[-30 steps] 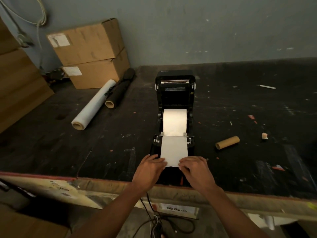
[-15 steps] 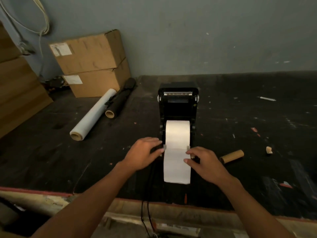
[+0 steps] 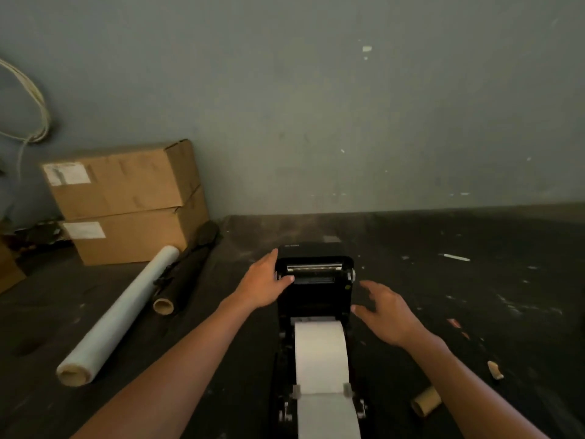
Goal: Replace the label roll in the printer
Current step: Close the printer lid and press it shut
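The black label printer stands on the dark table with its lid raised upright. A white label roll sits in the bay, and its paper runs forward between two guides and out of the bottom of the frame. My left hand grips the lid's left top corner, thumb on its front. My right hand hovers just right of the lid with fingers spread, holding nothing. An empty brown cardboard core lies on the table to the printer's right.
Two stacked cardboard boxes stand at the back left against the grey wall. A clear film roll and a dark roll lie left of the printer. Paper scraps dot the table at right.
Both hands left the paper's front end and moved back to the raised lid. The left hand took hold of the lid's corner. The camera tilted up and moved closer.
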A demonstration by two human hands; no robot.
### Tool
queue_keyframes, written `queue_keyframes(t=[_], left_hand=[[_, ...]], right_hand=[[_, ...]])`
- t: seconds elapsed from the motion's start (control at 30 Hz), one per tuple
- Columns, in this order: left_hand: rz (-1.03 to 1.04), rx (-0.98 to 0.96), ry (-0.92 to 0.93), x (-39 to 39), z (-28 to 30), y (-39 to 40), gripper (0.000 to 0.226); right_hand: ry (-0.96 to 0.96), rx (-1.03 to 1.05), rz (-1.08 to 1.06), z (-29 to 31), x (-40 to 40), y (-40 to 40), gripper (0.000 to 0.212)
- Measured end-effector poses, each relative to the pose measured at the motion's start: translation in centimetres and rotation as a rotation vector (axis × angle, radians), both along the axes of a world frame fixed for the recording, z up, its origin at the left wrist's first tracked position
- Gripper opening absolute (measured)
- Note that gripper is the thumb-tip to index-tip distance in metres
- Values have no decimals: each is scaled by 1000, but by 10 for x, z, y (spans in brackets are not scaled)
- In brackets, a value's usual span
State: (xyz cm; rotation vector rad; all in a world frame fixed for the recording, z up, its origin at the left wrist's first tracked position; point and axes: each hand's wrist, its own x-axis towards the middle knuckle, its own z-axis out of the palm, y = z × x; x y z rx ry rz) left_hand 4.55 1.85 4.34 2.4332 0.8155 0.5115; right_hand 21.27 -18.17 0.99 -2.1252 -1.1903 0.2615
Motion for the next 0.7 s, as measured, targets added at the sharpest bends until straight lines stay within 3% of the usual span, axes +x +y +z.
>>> queue_keyframes(t=[0.17,0.33,0.43,0.57,0.7], left_hand=[[66,-457,-114,22,2,23,55],[43,-519,-112,37,2,31,40],[66,-453,-67,42,0,31,43],[118,-176,9,38,-6,21,48],[250,-101,-94,19,-1,6,47]], right_hand=[[15,-22,36,16,21,43,63],[96,-56,21,20,32,67,78],[133,-24,46,15,27,69,80],[246,107,9,5,15,63,79],[408,174,-86,-1,7,40,60]])
